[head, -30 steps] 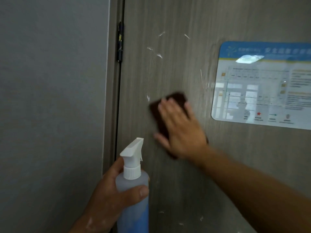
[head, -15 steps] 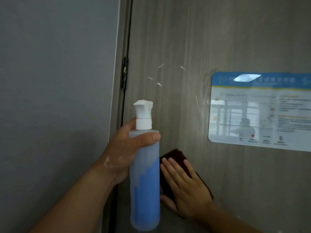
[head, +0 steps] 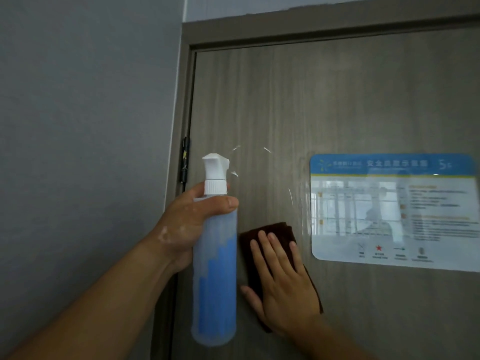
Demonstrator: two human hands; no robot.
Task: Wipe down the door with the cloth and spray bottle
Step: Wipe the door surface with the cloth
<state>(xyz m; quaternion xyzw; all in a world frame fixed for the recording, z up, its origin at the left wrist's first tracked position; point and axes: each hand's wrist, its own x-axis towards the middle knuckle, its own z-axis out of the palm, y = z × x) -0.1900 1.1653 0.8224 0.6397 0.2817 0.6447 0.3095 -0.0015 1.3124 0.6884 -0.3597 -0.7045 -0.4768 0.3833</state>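
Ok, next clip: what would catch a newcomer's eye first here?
The spray bottle, partly filled with blue liquid, stands out in the centre foreground, gripped upright by the left hand near the hinge edge of the door. Right of it, the right hand presses a dark brown cloth flat against the door, below white marks and left of a blue-headed notice.

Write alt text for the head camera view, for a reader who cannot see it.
A person's right hand presses a dark brown cloth flat against a grey-brown door, while the left hand holds a spray bottle of blue liquid upright beside it. White marks show on the door above the cloth, and a glossy blue-and-white notice is stuck further right.
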